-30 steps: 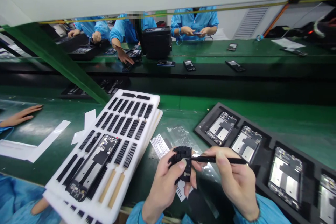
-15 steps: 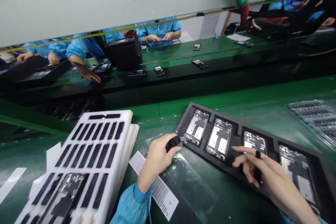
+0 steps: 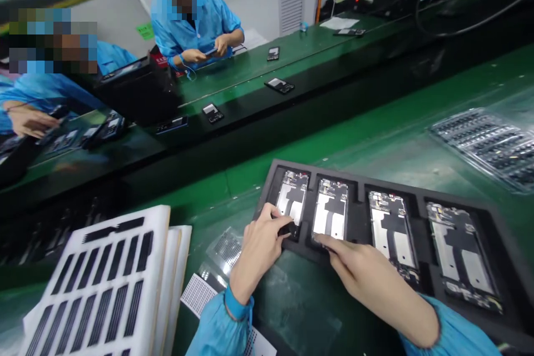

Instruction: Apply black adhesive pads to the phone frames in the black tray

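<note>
Currently, left hand (image 3: 261, 240) pinches dark part (image 3: 286, 228) at leftmost phone (image 3: 291, 203), lower centre; looks unfinished. Right hand (image 3: 365, 267) at second phone (image 3: 331, 208), can't tell its grip. Lower-right phone (image 3: 463, 250): bottom board uncovered.

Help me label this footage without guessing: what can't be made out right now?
All in the head view:
Left hand: its own fingers hide whether it grips anything at the leftmost phone assembly.
Right hand: its back hides anything between its fingers.
White foam tray: bottom edge cuts off its near end.
Clear tray: contents too small and blurred to identify.
</note>
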Action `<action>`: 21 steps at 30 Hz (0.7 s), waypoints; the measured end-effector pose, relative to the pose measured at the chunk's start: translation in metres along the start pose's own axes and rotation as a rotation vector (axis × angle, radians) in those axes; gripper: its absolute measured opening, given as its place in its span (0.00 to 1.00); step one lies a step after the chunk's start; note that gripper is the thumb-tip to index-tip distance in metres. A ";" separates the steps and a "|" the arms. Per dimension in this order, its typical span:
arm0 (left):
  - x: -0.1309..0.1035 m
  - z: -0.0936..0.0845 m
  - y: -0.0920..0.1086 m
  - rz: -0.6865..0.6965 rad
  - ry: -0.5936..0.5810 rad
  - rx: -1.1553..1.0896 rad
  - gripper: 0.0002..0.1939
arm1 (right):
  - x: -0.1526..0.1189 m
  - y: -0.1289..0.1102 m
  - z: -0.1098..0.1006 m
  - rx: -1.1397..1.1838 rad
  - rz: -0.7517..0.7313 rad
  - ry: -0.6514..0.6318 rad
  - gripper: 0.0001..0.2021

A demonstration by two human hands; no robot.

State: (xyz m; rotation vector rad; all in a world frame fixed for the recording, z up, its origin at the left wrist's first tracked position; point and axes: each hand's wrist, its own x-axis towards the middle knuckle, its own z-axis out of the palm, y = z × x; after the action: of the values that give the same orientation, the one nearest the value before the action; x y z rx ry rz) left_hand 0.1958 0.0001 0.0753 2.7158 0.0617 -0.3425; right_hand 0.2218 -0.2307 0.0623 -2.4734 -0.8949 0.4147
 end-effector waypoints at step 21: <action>0.015 0.007 0.008 -0.383 0.097 0.269 0.36 | 0.047 -0.067 0.023 -0.302 0.032 -0.330 0.22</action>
State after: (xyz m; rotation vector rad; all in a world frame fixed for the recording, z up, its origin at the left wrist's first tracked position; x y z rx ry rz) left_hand 0.2099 -0.0097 0.0681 2.9778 0.6089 -0.3473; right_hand 0.2120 -0.1471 0.0722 -2.7446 -1.1192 0.7653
